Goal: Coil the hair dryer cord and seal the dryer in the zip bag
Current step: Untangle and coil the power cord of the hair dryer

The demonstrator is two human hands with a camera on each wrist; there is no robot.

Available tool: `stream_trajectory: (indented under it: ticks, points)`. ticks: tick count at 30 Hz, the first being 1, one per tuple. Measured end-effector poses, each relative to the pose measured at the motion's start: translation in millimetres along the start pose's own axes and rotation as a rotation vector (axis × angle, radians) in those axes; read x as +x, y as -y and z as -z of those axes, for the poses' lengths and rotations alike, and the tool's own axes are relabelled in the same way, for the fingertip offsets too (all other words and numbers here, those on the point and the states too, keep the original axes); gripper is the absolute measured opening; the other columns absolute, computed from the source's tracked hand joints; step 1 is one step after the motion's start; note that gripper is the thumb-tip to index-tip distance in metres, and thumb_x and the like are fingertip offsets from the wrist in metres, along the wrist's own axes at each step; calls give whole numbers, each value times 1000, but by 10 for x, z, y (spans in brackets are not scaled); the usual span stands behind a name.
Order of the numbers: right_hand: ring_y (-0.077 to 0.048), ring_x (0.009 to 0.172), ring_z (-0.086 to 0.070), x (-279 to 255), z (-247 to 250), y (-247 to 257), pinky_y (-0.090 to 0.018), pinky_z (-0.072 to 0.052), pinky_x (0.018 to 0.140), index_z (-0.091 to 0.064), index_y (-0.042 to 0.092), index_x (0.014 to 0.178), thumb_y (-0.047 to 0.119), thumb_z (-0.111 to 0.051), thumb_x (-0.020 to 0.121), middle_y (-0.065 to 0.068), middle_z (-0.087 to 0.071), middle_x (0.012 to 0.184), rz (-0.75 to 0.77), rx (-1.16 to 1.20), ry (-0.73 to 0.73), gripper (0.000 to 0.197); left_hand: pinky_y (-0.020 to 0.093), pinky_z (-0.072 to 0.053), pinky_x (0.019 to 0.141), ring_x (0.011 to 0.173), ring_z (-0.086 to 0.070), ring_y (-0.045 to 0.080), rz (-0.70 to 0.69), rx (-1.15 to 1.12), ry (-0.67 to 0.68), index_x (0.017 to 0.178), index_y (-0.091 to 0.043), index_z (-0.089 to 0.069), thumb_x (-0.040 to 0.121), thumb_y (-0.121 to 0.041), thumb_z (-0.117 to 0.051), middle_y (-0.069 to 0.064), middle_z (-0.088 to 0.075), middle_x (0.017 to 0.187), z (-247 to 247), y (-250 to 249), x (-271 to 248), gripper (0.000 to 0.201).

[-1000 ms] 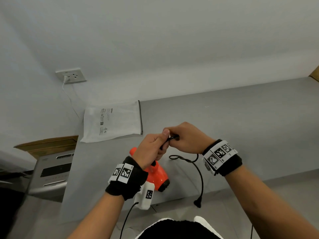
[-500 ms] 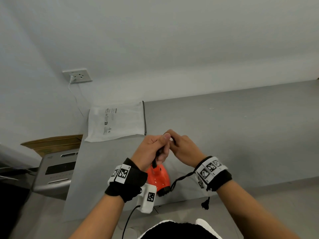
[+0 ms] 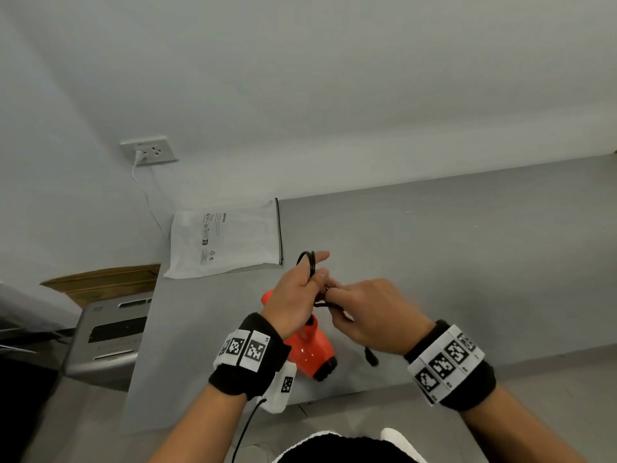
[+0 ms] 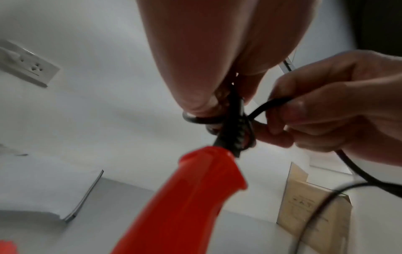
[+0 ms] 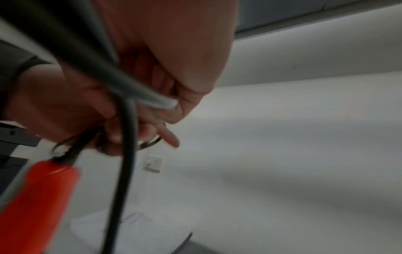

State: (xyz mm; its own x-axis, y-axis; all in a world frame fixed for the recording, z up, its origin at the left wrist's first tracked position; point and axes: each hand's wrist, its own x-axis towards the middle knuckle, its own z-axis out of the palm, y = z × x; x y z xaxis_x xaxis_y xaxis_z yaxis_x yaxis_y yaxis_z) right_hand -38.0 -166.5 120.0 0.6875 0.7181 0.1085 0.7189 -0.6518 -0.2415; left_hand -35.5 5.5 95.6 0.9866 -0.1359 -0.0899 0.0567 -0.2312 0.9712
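An orange hair dryer (image 3: 309, 352) hangs over the grey table (image 3: 434, 262), its handle (image 4: 185, 197) pointing up toward my hands. My left hand (image 3: 297, 292) holds loops of the black cord (image 3: 310, 262) around its fingers, just above the handle. My right hand (image 3: 370, 312) pinches the cord (image 4: 267, 104) close beside the left hand. The cord's loose end (image 3: 370, 357) dangles below my right wrist. The white zip bag (image 3: 227, 238) lies flat at the table's back left, its zip edge facing right.
A wall socket (image 3: 150, 150) with a white cable plugged in sits on the wall at left. A grey machine (image 3: 107, 335) and a cardboard box (image 3: 100, 284) stand left of the table. Another cardboard box (image 4: 313, 211) shows in the left wrist view.
My right hand has brought more cord up to the left hand, and loops now stand above my left fingers. The dangling end has risen from the table edge to under my right wrist.
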Motion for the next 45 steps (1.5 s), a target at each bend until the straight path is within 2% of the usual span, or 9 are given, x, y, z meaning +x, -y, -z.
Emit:
stream_trajectory:
  ticks: [4,11,14,16,21,26,31,37,45]
  points:
    - [-20,60,-63,35,254,-150,-36,-51,54,-47,27,107,32,-54,88,7,-65,71,-117,24,-140,20,25,-44,49,45,-52,15,-5,28,87,96,-9,-64,108,-36,-39,0,-58,57,0,-119,-8,39]
    - [-13,59,-50,153,74,-378,-30,-42,60,-59,32,104,42,-53,83,12,-49,59,-220,146,-106,24,30,-19,47,46,-22,10,60,-173,166,64,-21,-55,102,-38,-53,-7,-29,53,11,-92,-32,42]
    - [-13,53,-44,161,-9,-482,-28,-36,57,-66,29,93,58,-38,82,14,-41,50,-246,158,-80,42,27,-16,43,48,-18,11,76,-188,216,83,-13,-75,98,-38,-58,-5,-26,55,63,-60,-69,34]
    - [-12,54,-45,162,-31,-494,-28,-37,58,-68,30,94,56,-37,79,14,-43,50,-234,181,-36,43,25,-17,43,48,-17,12,75,-186,234,85,7,-65,95,-42,-61,-4,-25,54,69,-51,-91,50]
    - [-5,59,-49,183,16,-320,-20,-42,61,-63,21,98,18,-60,83,11,-56,66,-152,584,50,16,22,-19,41,45,-17,11,71,-207,168,65,-12,-44,96,-45,-61,-4,-27,51,90,-29,-57,47]
    - [-9,52,-45,274,-91,-250,-28,-40,55,-57,16,76,15,-60,87,7,-54,58,-163,527,-104,12,24,-29,43,38,-28,15,49,-231,132,57,-14,-39,97,-45,-59,0,-32,47,113,37,-69,54]
    - [-10,50,-55,304,-100,-216,-27,-48,54,-67,11,82,12,-60,91,4,-61,59,-227,640,-190,11,34,-50,58,44,-60,28,21,-143,122,54,-15,-43,101,-48,-51,12,-53,49,173,52,-108,57]
    - [-21,60,-56,308,-173,-276,-31,-51,60,-69,19,89,25,-67,91,-1,-66,67,-243,738,-117,7,24,-23,43,43,-21,12,67,-158,182,58,-21,-46,100,-46,-53,-4,-28,50,239,39,-65,50]
    - [-8,50,-54,129,-574,-665,-22,-45,57,-72,24,85,37,-60,95,5,-58,54,-411,524,6,20,17,-21,38,39,-22,6,48,-355,131,69,-15,-62,97,-40,-55,-6,-29,49,284,25,-54,38]
